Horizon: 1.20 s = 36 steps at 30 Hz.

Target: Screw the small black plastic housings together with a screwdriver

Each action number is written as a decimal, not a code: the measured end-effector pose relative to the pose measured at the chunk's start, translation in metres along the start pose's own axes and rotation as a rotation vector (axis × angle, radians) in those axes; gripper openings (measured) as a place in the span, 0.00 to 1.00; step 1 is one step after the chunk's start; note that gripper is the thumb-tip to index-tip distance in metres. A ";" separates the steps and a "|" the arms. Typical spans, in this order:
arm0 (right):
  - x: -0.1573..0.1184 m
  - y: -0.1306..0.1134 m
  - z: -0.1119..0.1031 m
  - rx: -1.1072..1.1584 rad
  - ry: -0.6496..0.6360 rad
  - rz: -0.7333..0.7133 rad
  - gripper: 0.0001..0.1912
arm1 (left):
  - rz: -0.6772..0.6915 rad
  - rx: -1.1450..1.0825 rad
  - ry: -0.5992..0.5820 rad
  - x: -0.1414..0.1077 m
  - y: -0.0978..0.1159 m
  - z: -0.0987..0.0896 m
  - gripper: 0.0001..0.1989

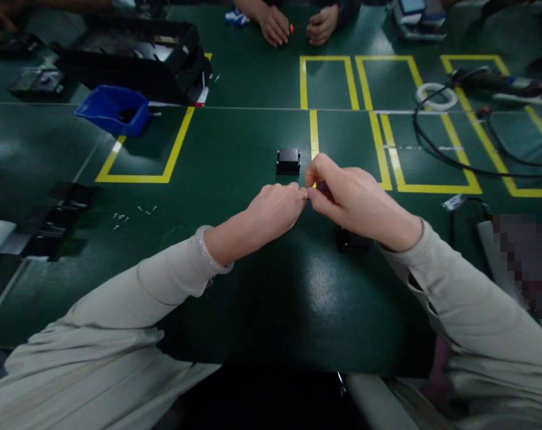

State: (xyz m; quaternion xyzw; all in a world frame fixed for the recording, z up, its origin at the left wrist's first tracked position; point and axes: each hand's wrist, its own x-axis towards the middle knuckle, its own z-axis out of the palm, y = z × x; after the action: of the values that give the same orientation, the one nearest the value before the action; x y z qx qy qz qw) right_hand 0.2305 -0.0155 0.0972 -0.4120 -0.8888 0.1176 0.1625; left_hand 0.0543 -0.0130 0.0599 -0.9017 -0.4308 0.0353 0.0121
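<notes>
Over the green table my two hands meet, fingertips almost touching. My left hand (277, 206) is closed, its fingers pressed together; whatever lies in them is hidden. With thumb and forefinger my right hand (354, 200) pinches a small dark piece (325, 190), mostly covered by the fingers, so its kind cannot be made out. Just beyond the hands stands a black rectangular block (288, 161) with small bright spots at its sides. Another black block (352, 240) sits partly hidden under my right hand and wrist.
Several small screws (122, 217) lie at left, near black parts (58, 221). A blue bin (114, 110) and black trays (136, 60) stand farther back. Yellow tape (313, 131) marks the green table (253, 310). At right are a black cable (432, 140) and white ring (436, 97). Another person's hands (298, 27) rest opposite.
</notes>
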 end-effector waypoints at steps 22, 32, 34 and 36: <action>-0.003 0.006 0.001 -0.027 -0.011 0.001 0.10 | 0.050 0.034 -0.034 -0.003 -0.001 -0.002 0.11; -0.005 0.011 0.000 0.012 -0.006 0.004 0.08 | 0.075 0.019 -0.066 -0.003 -0.006 -0.001 0.11; -0.005 0.011 0.000 0.025 -0.007 -0.004 0.09 | 0.069 0.028 -0.072 -0.003 -0.005 -0.002 0.11; -0.004 0.008 0.000 0.019 -0.009 -0.006 0.10 | 0.070 0.032 -0.076 -0.003 -0.005 -0.003 0.11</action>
State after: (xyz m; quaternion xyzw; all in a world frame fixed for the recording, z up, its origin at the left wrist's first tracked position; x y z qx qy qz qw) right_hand 0.2389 -0.0135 0.0937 -0.4073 -0.8895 0.1275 0.1629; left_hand 0.0493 -0.0120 0.0636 -0.9139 -0.3985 0.0771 0.0091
